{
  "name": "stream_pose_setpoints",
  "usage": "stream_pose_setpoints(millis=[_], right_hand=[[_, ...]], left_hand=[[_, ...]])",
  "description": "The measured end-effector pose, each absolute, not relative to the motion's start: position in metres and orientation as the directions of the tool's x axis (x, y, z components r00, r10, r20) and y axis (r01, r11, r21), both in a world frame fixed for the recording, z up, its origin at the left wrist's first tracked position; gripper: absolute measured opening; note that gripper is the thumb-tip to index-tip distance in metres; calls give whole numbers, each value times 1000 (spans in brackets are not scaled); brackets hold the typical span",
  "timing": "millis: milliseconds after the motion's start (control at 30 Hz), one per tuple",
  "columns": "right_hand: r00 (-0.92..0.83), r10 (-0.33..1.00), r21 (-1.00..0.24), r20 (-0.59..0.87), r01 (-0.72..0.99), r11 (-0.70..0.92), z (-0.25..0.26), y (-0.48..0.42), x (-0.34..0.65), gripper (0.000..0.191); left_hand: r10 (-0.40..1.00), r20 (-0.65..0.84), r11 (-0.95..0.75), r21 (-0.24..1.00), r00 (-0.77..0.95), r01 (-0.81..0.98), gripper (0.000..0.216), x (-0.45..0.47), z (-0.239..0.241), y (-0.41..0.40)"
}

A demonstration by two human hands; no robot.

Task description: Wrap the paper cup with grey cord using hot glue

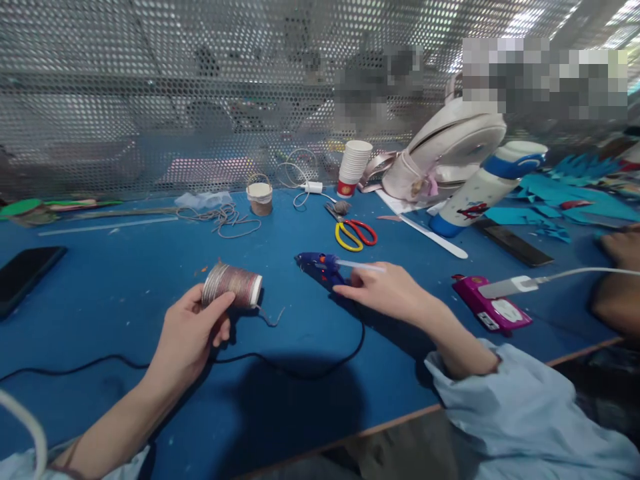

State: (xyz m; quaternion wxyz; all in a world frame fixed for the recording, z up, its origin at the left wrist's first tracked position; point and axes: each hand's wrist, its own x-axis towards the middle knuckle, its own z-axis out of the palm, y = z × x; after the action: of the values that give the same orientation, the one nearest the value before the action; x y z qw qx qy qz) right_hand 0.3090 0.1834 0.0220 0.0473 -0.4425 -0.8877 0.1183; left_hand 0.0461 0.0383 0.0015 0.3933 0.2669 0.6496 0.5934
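Note:
My left hand [193, 327] is closed around a paper cup [235, 287] wound with grey and reddish-brown cord. The cup lies on its side in my fingers, its white rim facing right, and a loose cord end [271, 320] hangs below that rim. A blue hot glue gun [320, 262] points left, with a clear glue stick [361, 266] sticking out of its back. My right hand [383, 290] is closed on its handle, mostly hiding it. Just beyond the gun are scissors [356, 235] with one yellow and one red handle.
Behind are a small cord-wrapped basket [260, 198], loose cord [227, 219] and stacked paper cups [355, 167]. To the right stand a bottle [487, 190], a backpack [445, 147] and a purple power adapter [493, 307]. A phone [30, 273] lies left. Another person's arm [623, 280] rests far right.

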Motion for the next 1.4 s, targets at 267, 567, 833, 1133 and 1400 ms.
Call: stream_pose_setpoints(millis=[267, 567, 833, 1133, 1400], right_hand=[[-811, 583, -814, 49, 306, 494, 28, 138, 277, 16], [-745, 580, -931, -329, 153, -330, -17, 131, 228, 39], [-744, 664, -916, -77, 316, 248, 0, 123, 238, 14], [-757, 487, -553, 436, 202, 809, -14, 125, 246, 19], [-760, 467, -524, 453, 197, 828, -16, 125, 246, 22]], left_hand=[[815, -155, 118, 988, -558, -103, 26, 60, 1, 34], [836, -68, 157, 980, -544, 119, 25, 68, -2, 29], [846, -88, 222, 955, -526, 197, 26, 67, -5, 28], [878, -115, 241, 945, -464, 222, 27, 67, 0, 28], [907, -142, 254, 936, -397, 246, 29, 68, 4, 28]])
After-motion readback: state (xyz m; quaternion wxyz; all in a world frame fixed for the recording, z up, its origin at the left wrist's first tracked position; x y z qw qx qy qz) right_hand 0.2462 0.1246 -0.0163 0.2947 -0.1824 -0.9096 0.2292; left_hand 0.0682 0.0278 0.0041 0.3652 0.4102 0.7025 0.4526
